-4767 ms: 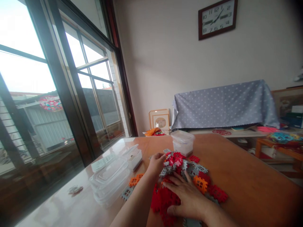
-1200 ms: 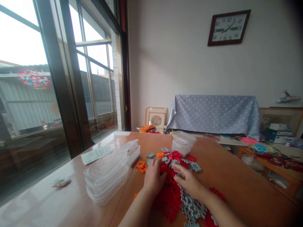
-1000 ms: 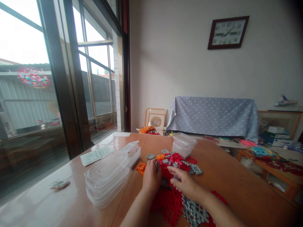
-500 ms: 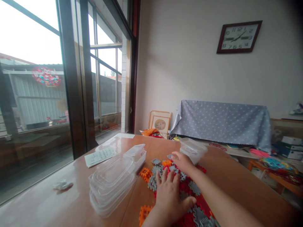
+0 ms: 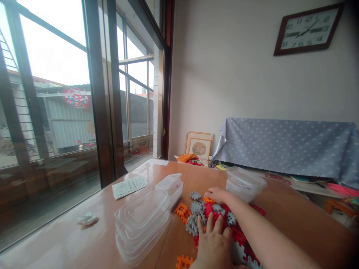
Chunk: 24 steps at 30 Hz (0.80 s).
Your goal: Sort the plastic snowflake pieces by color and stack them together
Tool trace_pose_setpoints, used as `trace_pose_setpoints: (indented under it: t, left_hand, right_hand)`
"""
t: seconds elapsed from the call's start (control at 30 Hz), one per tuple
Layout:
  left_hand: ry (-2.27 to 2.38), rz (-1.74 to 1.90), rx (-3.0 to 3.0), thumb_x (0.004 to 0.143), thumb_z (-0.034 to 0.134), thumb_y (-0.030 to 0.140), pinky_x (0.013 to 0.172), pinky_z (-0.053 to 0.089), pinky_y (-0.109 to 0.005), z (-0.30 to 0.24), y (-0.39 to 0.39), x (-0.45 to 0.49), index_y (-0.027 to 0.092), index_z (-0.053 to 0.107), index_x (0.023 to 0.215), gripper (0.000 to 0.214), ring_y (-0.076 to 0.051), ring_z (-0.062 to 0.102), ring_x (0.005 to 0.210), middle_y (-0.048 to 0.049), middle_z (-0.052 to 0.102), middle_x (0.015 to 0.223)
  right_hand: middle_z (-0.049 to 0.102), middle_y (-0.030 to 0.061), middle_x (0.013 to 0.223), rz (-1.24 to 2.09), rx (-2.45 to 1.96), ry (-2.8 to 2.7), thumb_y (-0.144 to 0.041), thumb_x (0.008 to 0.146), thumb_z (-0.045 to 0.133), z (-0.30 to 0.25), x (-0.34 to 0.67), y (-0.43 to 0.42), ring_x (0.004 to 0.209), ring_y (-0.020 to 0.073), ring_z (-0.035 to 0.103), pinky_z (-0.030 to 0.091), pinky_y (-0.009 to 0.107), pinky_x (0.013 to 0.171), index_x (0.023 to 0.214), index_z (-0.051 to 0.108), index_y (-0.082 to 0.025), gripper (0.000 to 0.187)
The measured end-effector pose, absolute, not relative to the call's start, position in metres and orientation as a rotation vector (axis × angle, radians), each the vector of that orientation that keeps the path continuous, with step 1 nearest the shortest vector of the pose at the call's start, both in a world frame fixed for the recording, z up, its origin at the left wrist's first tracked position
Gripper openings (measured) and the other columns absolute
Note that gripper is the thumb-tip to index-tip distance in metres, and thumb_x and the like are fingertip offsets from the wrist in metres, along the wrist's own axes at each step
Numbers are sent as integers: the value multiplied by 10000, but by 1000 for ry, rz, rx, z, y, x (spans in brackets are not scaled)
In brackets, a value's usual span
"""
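Note:
A heap of red, grey and orange toothed plastic tiles lies on the brown table. My left hand lies flat on the near part of the heap with its fingers spread. My right hand reaches over to the far edge of the heap. Its fingers are stretched out to the left and rest on the tiles, just left of a lidded clear box. Loose orange tiles and grey tiles lie at the left of the heap.
A stack of clear plastic boxes and a small lidded box stand left of the heap. A printed slip and a crumpled tissue lie nearer the window. Behind the table stand dotted-cloth-covered furniture and a picture frame.
My right hand has reached from the middle of the heap to its far edge by the lidded box. My left hand moved nearer and spread flat. The view has swung left.

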State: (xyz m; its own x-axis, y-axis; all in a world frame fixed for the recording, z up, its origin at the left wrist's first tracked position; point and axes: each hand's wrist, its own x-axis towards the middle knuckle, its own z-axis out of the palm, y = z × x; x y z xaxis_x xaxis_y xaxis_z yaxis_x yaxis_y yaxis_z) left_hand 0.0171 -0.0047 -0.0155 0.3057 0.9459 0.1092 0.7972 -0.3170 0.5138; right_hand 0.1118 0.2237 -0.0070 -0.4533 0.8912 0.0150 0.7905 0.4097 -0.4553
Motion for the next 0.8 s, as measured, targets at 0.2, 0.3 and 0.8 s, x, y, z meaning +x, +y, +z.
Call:
trace_pose_setpoints:
  t: [0.2,0.3,0.8]
  left_hand:
    - [1628,645,2190,638,673,692,1177,36,-756,-25,-6,20,295,540,1412,880,-441,140,1531,-93,297,1651]
    - [1702,698,2162,622,705,636,1191,94,-725,-32,-4,22,272,541,1386,862,-442,182,1518,-110,310,1640]
    - [1879,889,2018,719,663,312,1107,354,-422,-24,7,11,182,533,1223,537,-344,452,1331,-164,468,1470]
  right_hand:
    - [624,82,1303,760,-1693,-2483,-373,984,617,-3,118,216,1086,237,648,569,432,921,1254,623,-197,322]
    - [623,79,1305,848,-1762,-2468,-375,974,632,3,127,207,1092,250,647,570,436,915,1259,621,-186,343]
    - [760,39,885,1264,-1385,-2151,-449,778,709,45,197,115,744,174,674,401,195,495,982,733,-223,306]
